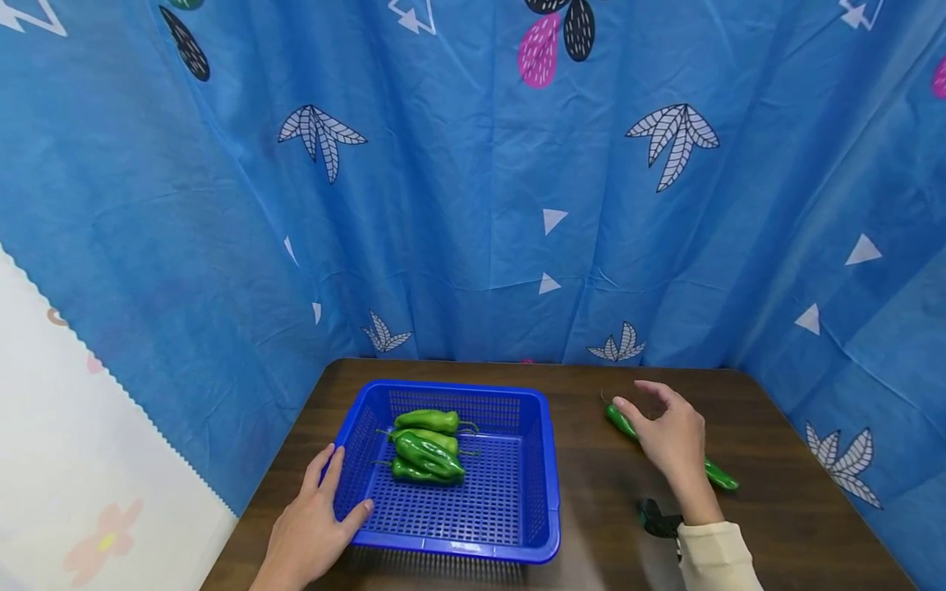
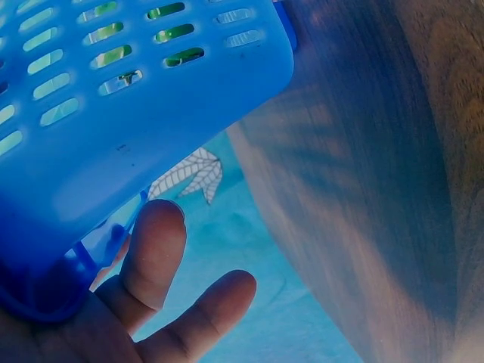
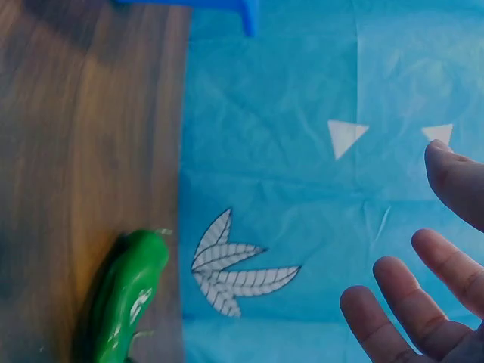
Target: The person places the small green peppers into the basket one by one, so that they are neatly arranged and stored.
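Note:
A blue plastic basket [image 1: 543,460] with slotted walls holds several green peppers [image 1: 429,451] in its left half. My left hand [image 1: 310,521] grips the basket's left front rim, thumb over the inside and fingers along the outside. In the left wrist view two fingers [image 2: 155,253] stretch past the basket's underside. My right hand [image 1: 671,431] hovers above the table on the right, thumb and fingers spread apart with nothing between them. One green pepper [image 1: 619,420] lies under its thumb, and green pepper flesh [image 1: 720,474] shows beyond the wrist. The hand hides the stretch between.
The dark wooden table [image 1: 591,525] carries everything. A blue patterned curtain [image 1: 473,205] hangs behind it and along both sides. A small black device [image 1: 658,519] is at the right wrist by the cream sleeve [image 1: 717,554]. White patterned cloth [image 1: 96,460] shows at far left.

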A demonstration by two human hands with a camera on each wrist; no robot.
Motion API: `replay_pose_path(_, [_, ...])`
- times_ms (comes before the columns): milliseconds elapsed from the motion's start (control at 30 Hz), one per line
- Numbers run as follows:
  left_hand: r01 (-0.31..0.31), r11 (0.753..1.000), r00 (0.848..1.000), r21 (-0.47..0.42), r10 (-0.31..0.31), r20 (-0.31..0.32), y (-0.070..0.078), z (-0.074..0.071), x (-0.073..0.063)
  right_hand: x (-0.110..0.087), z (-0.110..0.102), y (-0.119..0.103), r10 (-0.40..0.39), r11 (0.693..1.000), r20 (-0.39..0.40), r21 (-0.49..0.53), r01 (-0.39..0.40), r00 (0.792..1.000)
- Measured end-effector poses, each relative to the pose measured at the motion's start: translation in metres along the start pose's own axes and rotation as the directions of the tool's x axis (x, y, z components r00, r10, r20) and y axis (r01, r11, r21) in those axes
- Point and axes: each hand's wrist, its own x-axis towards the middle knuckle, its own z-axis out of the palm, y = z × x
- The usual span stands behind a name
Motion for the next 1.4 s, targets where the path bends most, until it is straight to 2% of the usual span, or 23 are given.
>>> replay_pose_path(400, [0.006, 1.000, 1.000, -0.001, -0.006, 0.009, 0.001, -0.001, 0.000, -0.006, 0.003, 0.040, 0.080, 0.994, 0.045, -0.076, -0.076, 0.996])
replay_pose_path(833, [0.000, 1.000, 1.000, -0.004, 0.000, -0.010, 0.001, 0.001, 0.000, -0.011, 0.022, 0.074, 0.146, 0.984, 0.104, -0.119, -0.133, 0.984])
replay_pose_path(1167, [-0.004, 1.000, 1.000, 0.003, 0.004, -0.025, 0.000, 0.002, 0.000, -0.006, 0.035, 0.088, 0.168, 0.981, 0.142, -0.125, -0.151, 0.975])
replay_pose_path(1400, [-0.008, 1.000, 0.999, -0.005, 0.008, -0.034, 0.001, 0.002, 0.000, -0.003, 0.041, 0.097, 0.206, 0.973, 0.179, -0.138, -0.183, 0.962])
